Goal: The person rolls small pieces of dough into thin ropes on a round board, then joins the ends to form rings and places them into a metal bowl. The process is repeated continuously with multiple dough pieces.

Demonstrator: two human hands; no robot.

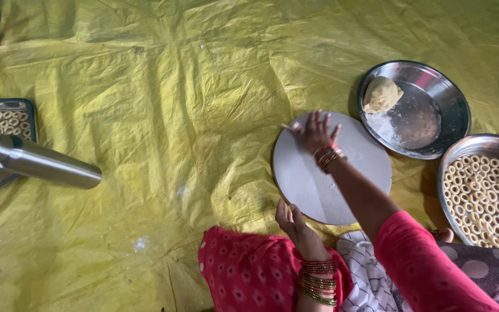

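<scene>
From the head camera: the right hand [317,132] lies spread, fingers apart, flat on the round white board [331,169], pressing near its far edge. A thin pale strip pokes out just left of the fingertips, possibly rolled dough, too small to say. Beyond that hand to the right sits a steel plate [443,104] with a dough lump [382,95] and a dusting of flour. Nearer, right of the forearm, a steel bowl [473,145] is full of small dough rings [486,199]. The left hand [293,224] (bangles at the wrist) rests open at the board's near rim, gripping nothing. Well left lies a steel cylinder [36,162] across a tray [21,106].
</scene>
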